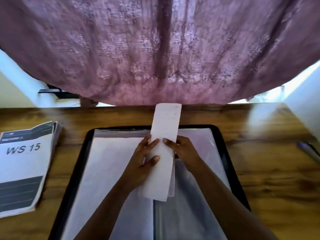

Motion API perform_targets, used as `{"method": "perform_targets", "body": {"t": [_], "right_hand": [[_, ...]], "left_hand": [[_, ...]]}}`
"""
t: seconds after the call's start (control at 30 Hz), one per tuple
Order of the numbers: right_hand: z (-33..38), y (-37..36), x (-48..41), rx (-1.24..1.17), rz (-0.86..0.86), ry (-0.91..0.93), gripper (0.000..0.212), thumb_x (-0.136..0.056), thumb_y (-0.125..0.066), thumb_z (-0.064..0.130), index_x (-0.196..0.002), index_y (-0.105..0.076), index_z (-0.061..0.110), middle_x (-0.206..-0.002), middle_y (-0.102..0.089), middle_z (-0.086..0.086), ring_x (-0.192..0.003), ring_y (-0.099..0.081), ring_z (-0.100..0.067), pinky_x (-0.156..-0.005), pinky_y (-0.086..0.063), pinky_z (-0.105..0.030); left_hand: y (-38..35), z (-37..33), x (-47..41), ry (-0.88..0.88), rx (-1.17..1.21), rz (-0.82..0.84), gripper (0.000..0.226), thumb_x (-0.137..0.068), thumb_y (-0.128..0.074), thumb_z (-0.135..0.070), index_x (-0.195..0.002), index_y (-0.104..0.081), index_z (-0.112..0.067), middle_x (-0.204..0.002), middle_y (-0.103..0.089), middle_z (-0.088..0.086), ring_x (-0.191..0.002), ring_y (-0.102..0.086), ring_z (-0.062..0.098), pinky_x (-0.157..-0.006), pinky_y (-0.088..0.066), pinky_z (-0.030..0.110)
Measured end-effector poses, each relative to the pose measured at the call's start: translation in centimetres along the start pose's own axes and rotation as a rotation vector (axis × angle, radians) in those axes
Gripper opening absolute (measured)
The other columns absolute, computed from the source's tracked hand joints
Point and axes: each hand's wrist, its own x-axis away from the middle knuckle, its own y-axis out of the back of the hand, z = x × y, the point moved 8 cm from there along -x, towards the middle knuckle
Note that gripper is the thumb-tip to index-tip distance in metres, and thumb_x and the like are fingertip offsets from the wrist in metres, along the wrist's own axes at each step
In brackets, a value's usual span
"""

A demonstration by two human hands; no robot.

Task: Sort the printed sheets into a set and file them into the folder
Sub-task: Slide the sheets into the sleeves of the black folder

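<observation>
An open black folder (230,153) with clear plastic sleeves lies flat in the middle of the wooden desk. Above its spine I hold a narrow bundle of white printed sheets (165,125), seen almost edge-on, its far end reaching the desk's back edge. My left hand (143,160) grips the bundle from the left, thumb and forefinger on its face. My right hand (183,151) grips it from the right, thumb on top and fingers behind. A white sheet (110,170) lies in the folder's left half.
A stack of booklets (24,163) marked "WS 15" lies at the desk's left edge. A pen (310,151) lies near the right edge. A mauve curtain (155,49) hangs behind the desk (270,170).
</observation>
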Motion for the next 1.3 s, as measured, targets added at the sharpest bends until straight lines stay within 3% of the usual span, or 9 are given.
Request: {"method": "perform_targets", "body": {"t": [0.13,0.3,0.43,0.53,0.7,0.83,0.93,1.1,1.3], "right_hand": [[-0.6,6.9,-1.0,0.032,-0.187,0.028,0.017,-0.085,-0.069,0.022,-0.097,-0.070,0.010,-0.102,-0.071,-0.009,-0.094,-0.068,-0.025,-0.087,-0.054,-0.044],[-1.3,12.9,-1.6,-0.087,-0.228,-0.020,0.016,-0.086,-0.068,0.016,-0.101,-0.065,0.015,-0.109,-0.069,-0.006,-0.095,-0.067,-0.024,-0.086,-0.055,-0.041],[-3.2,14.0,-2.0,-0.125,-0.170,-0.058,0.031,-0.085,-0.068,0.016,-0.115,-0.060,0.012,-0.112,-0.068,-0.007,-0.099,-0.066,-0.027,-0.089,-0.054,-0.047],[-3.7,14.3,-2.2,-0.144,-0.160,-0.060,0.030,-0.086,-0.067,0.017,-0.115,-0.061,0.012,-0.111,-0.069,-0.006,-0.099,-0.067,-0.026,-0.087,-0.055,-0.043],[-4.6,14.4,-2.4,-0.163,-0.125,-0.117,0.018,-0.085,-0.068,0.014,-0.102,-0.068,0.007,-0.108,-0.071,-0.010,-0.094,-0.069,-0.027,-0.084,-0.056,-0.040],[-5.0,14.3,-2.5,-0.161,-0.099,-0.142,0.020,-0.086,-0.067,0.015,-0.103,-0.068,0.005,-0.104,-0.072,-0.008,-0.092,-0.070,-0.025,-0.079,-0.057,-0.037],[-5.1,14.5,-2.5,-0.154,-0.109,-0.149,0.024,-0.086,-0.068,0.016,-0.106,-0.067,0.003,-0.105,-0.071,-0.008,-0.092,-0.069,-0.025,-0.081,-0.057,-0.038],[-5.2,14.5,-2.5,-0.172,-0.099,-0.146,0.025,-0.086,-0.068,0.016,-0.107,-0.067,0.003,-0.108,-0.071,-0.009,-0.093,-0.069,-0.024,-0.085,-0.056,-0.040],[-5.0,14.8,-2.3,-0.283,-0.086,-0.123,0.030,-0.087,-0.066,0.016,-0.114,-0.064,0.006,-0.113,-0.069,-0.008,-0.103,-0.066,-0.029,-0.091,-0.052,-0.047]], "left_hand": [[-2.0,-0.6,-2.4,-0.031,0.066,-0.065,0.039,-0.088,-0.056,-0.037,-0.126,-0.049,-0.043,-0.138,-0.049,-0.018,-0.129,-0.046,0.003,-0.109,-0.040,0.030],[-1.8,1.3,-8.1,0.028,-0.566,-0.106,0.045,-0.094,-0.050,-0.035,-0.135,-0.053,-0.018,-0.139,-0.053,0.005,-0.127,-0.049,0.026,-0.107,-0.038,0.038],[-2.0,1.6,-10.8,0.020,-0.784,-0.141,0.053,-0.091,-0.049,-0.047,-0.134,-0.054,-0.018,-0.132,-0.057,0.009,-0.120,-0.052,0.031,-0.103,-0.040,0.041],[-1.8,1.9,-11.7,0.020,-0.772,-0.160,0.052,-0.088,-0.059,-0.050,-0.131,-0.055,-0.021,-0.132,-0.055,0.004,-0.119,-0.051,0.027,-0.101,-0.042,0.038],[-1.2,1.8,-12.0,0.004,-0.644,-0.167,0.040,-0.079,-0.074,-0.045,-0.108,-0.066,-0.019,-0.120,-0.059,0.002,-0.109,-0.053,0.021,-0.088,-0.040,0.029],[-1.0,2.0,-12.4,0.014,-0.611,-0.156,0.026,-0.075,-0.077,-0.043,-0.086,-0.068,-0.021,-0.096,-0.060,-0.010,-0.086,-0.053,0.008,-0.075,-0.042,0.026],[-0.8,1.9,-13.2,0.025,-0.614,-0.130,0.028,-0.070,-0.080,-0.046,-0.080,-0.067,-0.023,-0.086,-0.060,-0.010,-0.077,-0.056,0.009,-0.069,-0.040,0.026],[-1.5,1.6,-14.1,0.072,-0.500,0.056,0.021,-0.069,-0.083,-0.038,-0.078,-0.068,-0.026,-0.080,-0.069,-0.011,-0.079,-0.063,0.008,-0.078,-0.052,0.029],[-0.1,3.1,-14.6,0.163,-0.301,0.091,0.019,-0.064,-0.088,-0.026,-0.074,-0.071,-0.022,-0.078,-0.072,-0.009,-0.080,-0.066,0.010,-0.082,-0.051,0.030]]}}
